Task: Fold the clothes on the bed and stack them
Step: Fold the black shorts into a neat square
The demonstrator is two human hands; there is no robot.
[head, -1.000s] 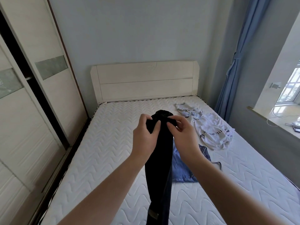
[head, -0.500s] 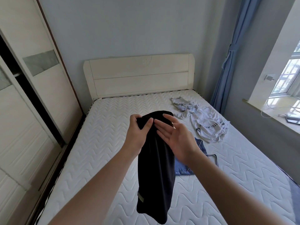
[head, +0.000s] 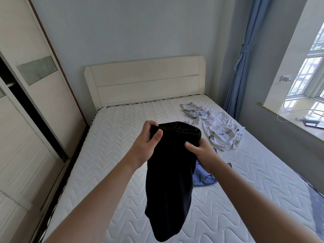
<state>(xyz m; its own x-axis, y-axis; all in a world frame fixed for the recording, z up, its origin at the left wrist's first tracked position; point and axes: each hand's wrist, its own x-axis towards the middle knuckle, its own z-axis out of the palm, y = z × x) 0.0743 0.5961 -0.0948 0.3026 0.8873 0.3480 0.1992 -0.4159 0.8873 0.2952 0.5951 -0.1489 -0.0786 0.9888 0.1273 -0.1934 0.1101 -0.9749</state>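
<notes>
A pair of black trousers (head: 170, 181) hangs in the air above the white quilted bed (head: 105, 163), held up by its waistband. My left hand (head: 148, 142) grips the waistband's left end, and my right hand (head: 201, 153) grips its right end. The cloth hangs down doubled between my forearms. On the mattress behind lie a white printed T-shirt (head: 220, 134), a crumpled light grey garment (head: 194, 110) near the headboard, and a blue denim garment (head: 203, 178) partly hidden by the trousers and my right arm.
A cream headboard (head: 145, 79) stands at the far end. A sliding wardrobe (head: 26, 111) lines the left side. A blue curtain (head: 240, 67) and a window sill (head: 294, 123) with cables and a device are on the right.
My hands have moved apart along the waistband, spreading it wide. The right hand, flat against the cloth before, now grips the right end. The hanging trousers have shortened and swung up.
</notes>
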